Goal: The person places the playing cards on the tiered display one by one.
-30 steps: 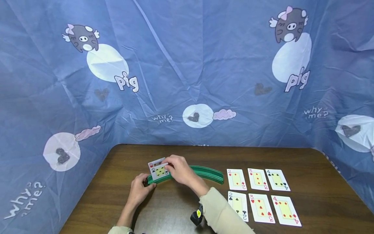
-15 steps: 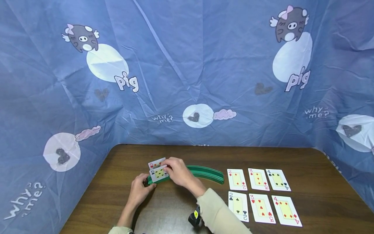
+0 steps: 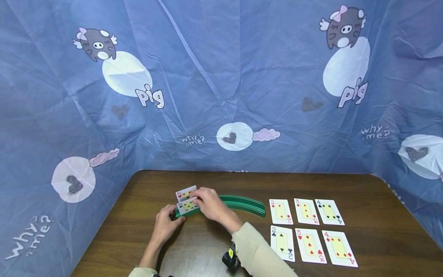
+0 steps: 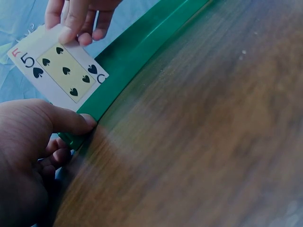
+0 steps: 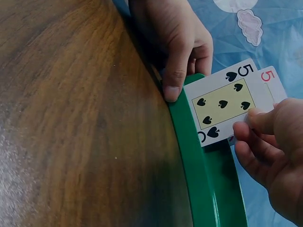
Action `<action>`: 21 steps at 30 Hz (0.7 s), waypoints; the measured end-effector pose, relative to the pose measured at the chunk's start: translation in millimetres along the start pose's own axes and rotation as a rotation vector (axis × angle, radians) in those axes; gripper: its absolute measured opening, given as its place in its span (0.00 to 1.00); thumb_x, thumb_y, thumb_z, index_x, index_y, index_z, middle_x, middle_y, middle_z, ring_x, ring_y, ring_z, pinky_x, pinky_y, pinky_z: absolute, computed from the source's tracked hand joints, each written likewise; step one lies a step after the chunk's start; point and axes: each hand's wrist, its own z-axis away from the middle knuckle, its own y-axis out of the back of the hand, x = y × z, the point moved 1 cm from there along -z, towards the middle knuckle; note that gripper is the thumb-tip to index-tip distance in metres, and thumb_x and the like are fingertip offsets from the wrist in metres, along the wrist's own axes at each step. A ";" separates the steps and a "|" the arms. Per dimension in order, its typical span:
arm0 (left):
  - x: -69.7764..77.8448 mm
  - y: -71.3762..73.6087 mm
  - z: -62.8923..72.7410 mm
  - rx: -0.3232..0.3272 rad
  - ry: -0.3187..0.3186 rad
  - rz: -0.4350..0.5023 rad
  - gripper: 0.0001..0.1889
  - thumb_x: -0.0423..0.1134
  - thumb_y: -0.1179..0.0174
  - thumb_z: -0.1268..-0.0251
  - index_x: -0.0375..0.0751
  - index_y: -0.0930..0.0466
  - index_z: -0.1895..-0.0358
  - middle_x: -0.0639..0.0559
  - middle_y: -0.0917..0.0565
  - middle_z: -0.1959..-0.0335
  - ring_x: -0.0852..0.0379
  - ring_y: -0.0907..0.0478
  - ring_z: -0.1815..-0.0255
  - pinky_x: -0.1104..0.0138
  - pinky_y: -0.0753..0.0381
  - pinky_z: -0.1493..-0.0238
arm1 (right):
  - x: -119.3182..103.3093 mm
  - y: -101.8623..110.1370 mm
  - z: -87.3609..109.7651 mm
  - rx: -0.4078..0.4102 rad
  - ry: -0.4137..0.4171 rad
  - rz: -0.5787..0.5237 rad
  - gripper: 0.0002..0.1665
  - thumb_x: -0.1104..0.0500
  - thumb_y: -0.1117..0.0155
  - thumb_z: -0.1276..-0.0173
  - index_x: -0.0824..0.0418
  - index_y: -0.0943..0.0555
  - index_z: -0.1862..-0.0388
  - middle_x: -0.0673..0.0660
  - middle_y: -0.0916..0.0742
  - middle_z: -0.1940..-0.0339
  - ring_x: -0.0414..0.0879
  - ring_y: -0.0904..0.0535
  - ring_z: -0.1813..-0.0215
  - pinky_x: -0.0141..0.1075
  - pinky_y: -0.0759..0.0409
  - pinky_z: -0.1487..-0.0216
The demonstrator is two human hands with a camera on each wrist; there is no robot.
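A curved green card holder [image 3: 245, 205] lies on the table, and my left hand [image 3: 166, 223] grips its left end with the thumb on the front edge. The five of spades [image 5: 222, 104] stands tilted in the holder's front, its lower edge down in the slot. My right hand [image 3: 211, 204] pinches this card near its upper right, thumb on its face. Behind it, in the rear of the holder, stands the five of hearts [image 3: 184, 193], partly covered. In the left wrist view the five of spades [image 4: 66, 71] sits just beyond my left thumb.
On the right, face-up cards lie in two rows. The two of diamonds [image 3: 281, 211], three of diamonds [image 3: 306, 211] and four of spades [image 3: 329, 212] are behind; the two of clubs [image 3: 282, 243], three of hearts [image 3: 310, 246] and four of diamonds [image 3: 340, 248] are in front.
My right hand has lowered the five of spades into the holder's front slot, so more of the five of hearts shows above it. The left hand has stayed on the holder's end.
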 end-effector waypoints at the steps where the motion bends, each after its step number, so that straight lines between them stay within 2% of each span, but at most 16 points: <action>1: 0.4 -0.4 0.1 0.000 -0.001 0.004 0.12 0.29 0.27 0.52 0.35 0.14 0.61 0.47 0.20 0.67 0.55 0.30 0.62 0.66 0.34 0.60 | 0.7 -0.6 0.5 -0.001 0.000 0.003 0.08 0.63 0.37 0.29 0.58 0.14 0.55 0.55 0.12 0.58 0.43 0.16 0.56 0.29 0.20 0.55; 10: 2.4 -3.0 -0.1 -0.010 0.006 0.006 0.11 0.30 0.27 0.52 0.35 0.15 0.63 0.47 0.20 0.68 0.55 0.30 0.62 0.67 0.35 0.60 | 1.2 4.4 4.1 -0.007 -0.006 -0.002 0.10 0.62 0.37 0.29 0.58 0.14 0.51 0.55 0.11 0.55 0.43 0.15 0.53 0.30 0.19 0.54; 15: 1.8 -3.2 -0.1 -0.003 -0.012 0.001 0.11 0.30 0.27 0.52 0.35 0.15 0.63 0.47 0.21 0.69 0.55 0.30 0.63 0.67 0.35 0.61 | -2.2 14.8 6.6 0.020 -0.025 -0.034 0.13 0.63 0.36 0.30 0.58 0.15 0.49 0.56 0.12 0.55 0.43 0.16 0.55 0.29 0.20 0.56; 21: -0.1 -2.2 -0.4 0.002 0.000 -0.013 0.12 0.30 0.27 0.52 0.35 0.15 0.62 0.48 0.21 0.69 0.56 0.31 0.63 0.67 0.35 0.60 | -2.9 25.6 16.6 0.052 -0.040 -0.074 0.15 0.61 0.34 0.31 0.59 0.16 0.46 0.56 0.12 0.51 0.42 0.18 0.57 0.29 0.20 0.56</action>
